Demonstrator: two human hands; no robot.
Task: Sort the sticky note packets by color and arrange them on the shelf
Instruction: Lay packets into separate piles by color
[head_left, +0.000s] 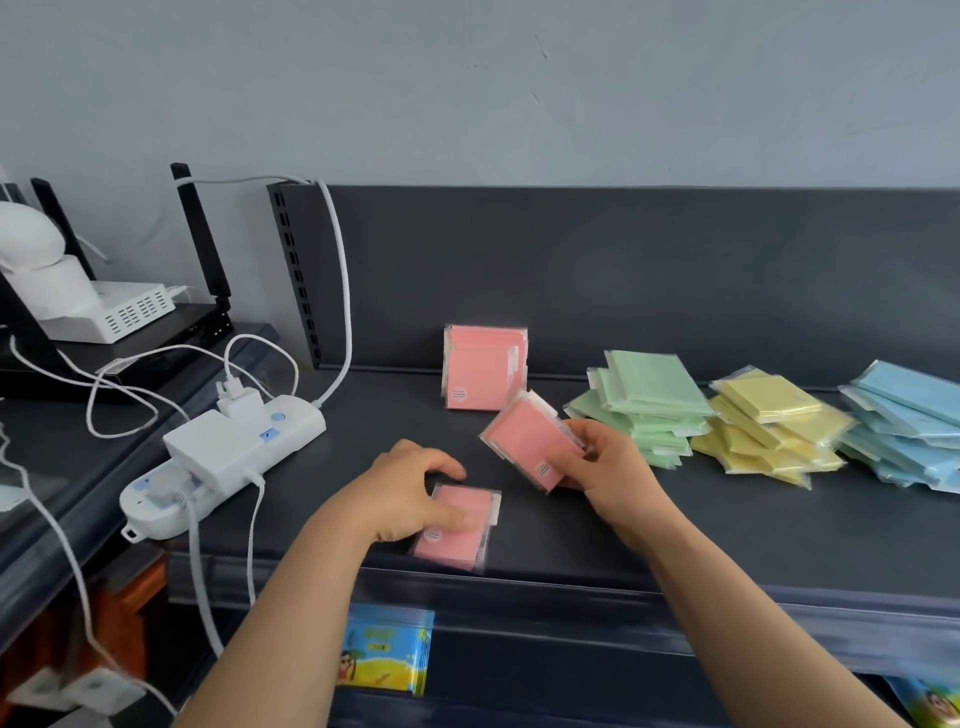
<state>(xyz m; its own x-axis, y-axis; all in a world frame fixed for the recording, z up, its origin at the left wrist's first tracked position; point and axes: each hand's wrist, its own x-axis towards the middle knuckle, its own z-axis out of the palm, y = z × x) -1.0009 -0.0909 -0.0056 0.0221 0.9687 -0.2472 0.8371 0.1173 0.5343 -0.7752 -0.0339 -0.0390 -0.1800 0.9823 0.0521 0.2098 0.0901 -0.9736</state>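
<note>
While the left hand (415, 493) curls over a flat pink packet (462, 540) lying near the front edge of the shelf (727, 525), thumb across its face and fingers hooked over its far edge, the right hand (608, 467) pinches a second pink packet (524, 441) by its right side and holds it tilted, one corner pointing down toward the shelf; whether that corner touches cannot be told. The two packets sit near each other but apart. Just behind the right hand's packet, a pink stack (483, 369) stands upright, leaning on the shelf's dark back panel. To the right of the hands, a green pile (649, 400) lies loosely heaped, then a yellow pile (769, 426) touching it, then a blue pile (904, 421) at the frame's right edge, each in clear wrappers. To the left of the hands, a white power strip (223, 457) with plugged-in adapters lies on the shelf's left end, its white cables (337, 291) looping up and down. Farther left, a black router (171, 332) with upright antennas sits on a neighbouring surface. Below the shelf's front lip, bright printed packets (384, 649) hang in view.
</note>
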